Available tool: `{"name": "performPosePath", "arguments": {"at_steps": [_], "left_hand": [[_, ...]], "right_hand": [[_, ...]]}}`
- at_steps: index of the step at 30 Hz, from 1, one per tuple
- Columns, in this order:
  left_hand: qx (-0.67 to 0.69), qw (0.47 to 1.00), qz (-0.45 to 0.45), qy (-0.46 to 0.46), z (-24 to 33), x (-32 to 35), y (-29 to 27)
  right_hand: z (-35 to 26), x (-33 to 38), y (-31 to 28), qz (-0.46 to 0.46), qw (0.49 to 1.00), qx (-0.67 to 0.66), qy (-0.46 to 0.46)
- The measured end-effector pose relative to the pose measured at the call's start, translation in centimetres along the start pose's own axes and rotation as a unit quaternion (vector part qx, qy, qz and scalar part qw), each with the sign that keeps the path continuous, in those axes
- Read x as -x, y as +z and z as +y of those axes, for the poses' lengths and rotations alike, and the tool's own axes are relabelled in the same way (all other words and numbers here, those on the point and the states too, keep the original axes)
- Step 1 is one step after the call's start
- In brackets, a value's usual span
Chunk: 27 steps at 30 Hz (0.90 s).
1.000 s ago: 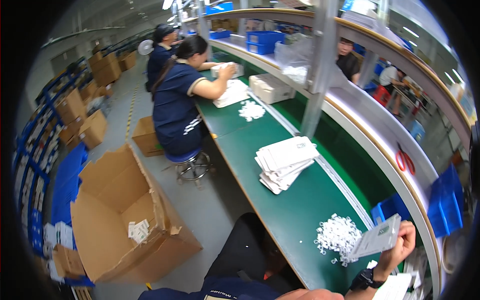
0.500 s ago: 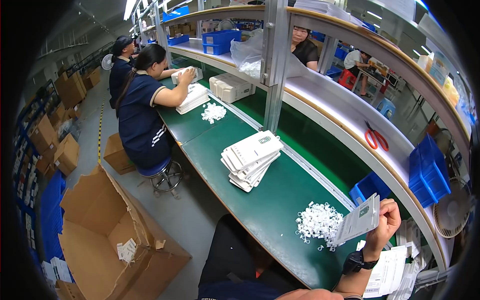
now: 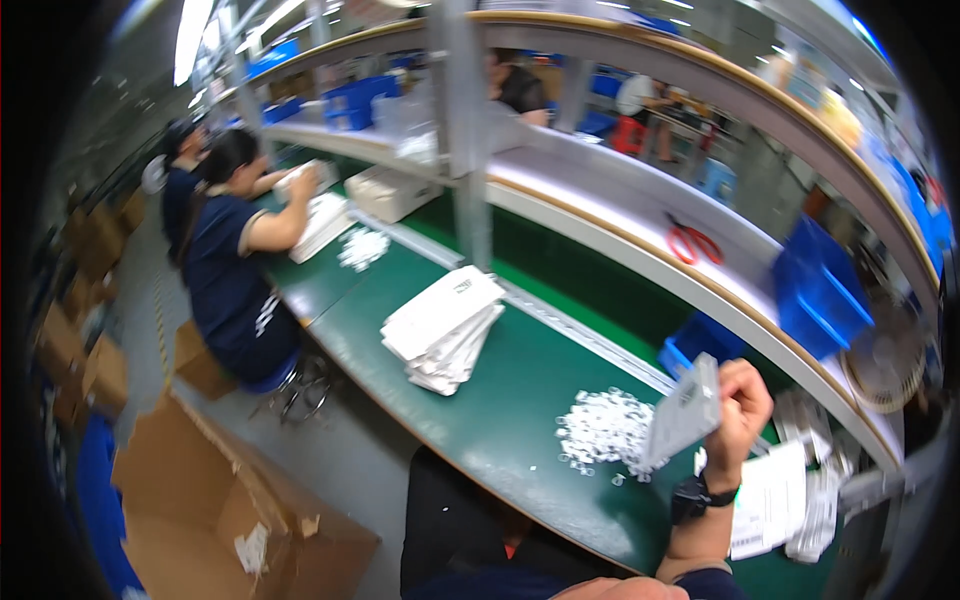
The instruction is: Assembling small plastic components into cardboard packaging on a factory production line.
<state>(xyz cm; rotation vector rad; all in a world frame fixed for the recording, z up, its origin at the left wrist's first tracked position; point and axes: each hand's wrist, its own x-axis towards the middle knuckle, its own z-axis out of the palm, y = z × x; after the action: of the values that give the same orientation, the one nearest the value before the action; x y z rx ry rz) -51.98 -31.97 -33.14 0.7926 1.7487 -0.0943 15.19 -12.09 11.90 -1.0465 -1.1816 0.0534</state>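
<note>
1. Swung further right since the earlier frames, so the long green surface (image 3: 500,400) now runs across the middle of the view and the seated co-worker in dark blue (image 3: 235,270) sits further left.
2. Raised slightly higher than half a second ago: right hand (image 3: 738,410), lifted above the near end of the green surface, with a black wristwatch (image 3: 700,495) on its wrist.
3. Clamped in that right hand, fingers curled around its upper right edge: a flat grey-white rectangular packet (image 3: 682,415), tilted on end, lower corner hanging over the heap below.
4. Just beneath and left of the packet: a heap of small white plastic pieces (image 3: 603,430) lying on the green surface, a few strays scattered at its near edge.
5. Left hand: only a sliver of skin at the bottom edge; grip cannot be told.
6. Further along the surface, well apart from the heap: a slanting stack of flat white packets (image 3: 445,325).
7. Right of the raised wrist: white printed paper sheets (image 3: 770,500) lying near the end of the surface.
8. On the pale shelf behind: red-handled scissors (image 3: 692,243), and to their right a blue plastic bin (image 3: 820,290).
9. On the floor at lower left: open brown cardboard cartons (image 3: 210,500).
</note>
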Motion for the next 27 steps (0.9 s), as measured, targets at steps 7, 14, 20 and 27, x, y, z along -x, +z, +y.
{"name": "performPosePath", "arguments": {"at_steps": [7, 14, 20, 27], "left_hand": [[-0.112, 0.991, -0.033, 0.063, 10.3, -6.7, -5.9], [-0.13, 0.988, -0.001, 0.08, 16.7, -5.6, -9.6], [-0.314, 0.877, 0.008, 0.363, 42.6, 11.5, -8.8], [-0.344, 0.702, -0.096, 0.616, 61.2, 33.8, -1.6]], "right_hand": [[-1.4, -0.3, -1.1, 0.0, 0.999, -0.035, -0.008], [-3.6, -0.5, -2.7, 0.019, 0.997, -0.064, -0.047], [-4.2, -0.2, -3.5, 0.034, 0.995, -0.08, -0.051], [-5.3, 0.0, -4.1, 0.017, 0.994, -0.093, -0.058]]}}
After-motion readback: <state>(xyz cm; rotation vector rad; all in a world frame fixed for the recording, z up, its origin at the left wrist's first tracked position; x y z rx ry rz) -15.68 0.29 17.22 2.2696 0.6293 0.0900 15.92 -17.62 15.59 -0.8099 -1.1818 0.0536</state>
